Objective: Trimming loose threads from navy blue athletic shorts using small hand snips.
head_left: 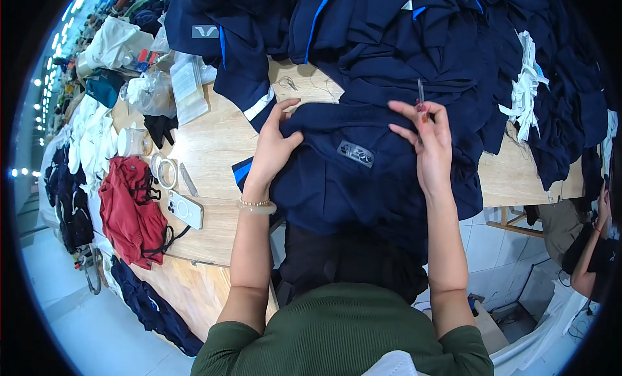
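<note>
A navy garment (343, 181) with a small grey label (355, 153) lies spread over the wooden table's (210, 149) front edge. My left hand (275, 142) pinches the fabric's upper edge at the left. My right hand (427, 139) rests on the fabric at the right and holds a thin metal thread snipper (420, 94) upright between the fingers. A bead bracelet circles my left wrist.
A large heap of navy garments (414, 39) with blue trim fills the table's back. White strips (525, 84) lie at the right. On the left sit a white phone (184, 209), tape roll (165, 172), red garment (129, 207) and plastic bags (175, 84). Another person's arm (593, 253) shows at the right.
</note>
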Available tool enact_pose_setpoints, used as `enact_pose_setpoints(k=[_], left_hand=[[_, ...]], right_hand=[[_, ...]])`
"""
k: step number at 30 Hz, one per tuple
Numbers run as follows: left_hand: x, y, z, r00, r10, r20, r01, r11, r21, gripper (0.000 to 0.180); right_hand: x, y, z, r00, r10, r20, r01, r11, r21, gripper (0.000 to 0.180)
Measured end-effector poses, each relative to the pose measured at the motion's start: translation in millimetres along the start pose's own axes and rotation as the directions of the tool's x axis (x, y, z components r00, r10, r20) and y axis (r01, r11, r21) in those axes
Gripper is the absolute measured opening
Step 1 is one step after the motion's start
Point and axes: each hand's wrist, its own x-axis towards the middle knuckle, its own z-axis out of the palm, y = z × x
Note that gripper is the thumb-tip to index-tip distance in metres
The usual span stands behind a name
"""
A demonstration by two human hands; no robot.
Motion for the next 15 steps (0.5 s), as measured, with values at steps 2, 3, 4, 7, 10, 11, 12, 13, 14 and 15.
enact_pose_setpoints(k=[2, 3, 4, 7, 10, 11, 12, 13, 14, 15], left_hand=[[-4, -10, -13, 0.998, 0.016, 0.063, -0.018, 0.999, 0.029, 0.061], [-7, -13, -17, 0.992, 0.030, 0.123, -0.037, 0.997, 0.063, 0.063], [-9, -15, -19, 0.986, 0.055, 0.157, -0.071, 0.992, 0.104, 0.062], [-16, 26, -8, 0.973, 0.232, 0.014, -0.210, 0.849, 0.484, 0.059], [-11, 60, 7, 0.908, 0.406, 0.105, -0.397, 0.753, 0.525, 0.057], [-9, 66, 16, 0.859, 0.475, 0.191, -0.498, 0.687, 0.529, 0.057], [-5, 61, 25, 0.836, 0.505, 0.215, -0.526, 0.623, 0.579, 0.054], [1, 48, 29, 0.838, 0.504, 0.210, -0.521, 0.623, 0.584, 0.054], [10, 34, 33, 0.853, 0.462, 0.243, -0.494, 0.565, 0.661, 0.053], [16, 31, 36, 0.865, 0.418, 0.276, -0.472, 0.498, 0.727, 0.052]], right_hand=[[9, 1, -8, 0.998, 0.022, -0.065, -0.022, 1.000, -0.010, 0.014], [11, -1, -9, 0.997, 0.034, -0.069, -0.033, 0.999, 0.011, 0.014], [10, -2, -6, 0.996, 0.042, -0.072, -0.044, 0.999, -0.021, 0.015], [6, -2, -3, 0.998, 0.025, -0.052, -0.029, 0.996, -0.085, 0.016], [3, -6, 0, 1.000, 0.020, -0.021, -0.023, 0.990, -0.138, 0.016], [2, -6, 1, 1.000, 0.019, -0.023, -0.022, 0.990, -0.140, 0.016], [1, -5, 5, 1.000, -0.002, -0.020, 0.000, 0.990, -0.140, 0.017], [1, -5, 8, 1.000, -0.024, -0.017, 0.021, 0.990, -0.139, 0.018], [-1, -6, 10, 1.000, -0.024, -0.009, 0.023, 0.990, -0.138, 0.018], [-3, -8, 11, 0.998, -0.048, 0.027, 0.052, 0.982, -0.183, 0.019]])
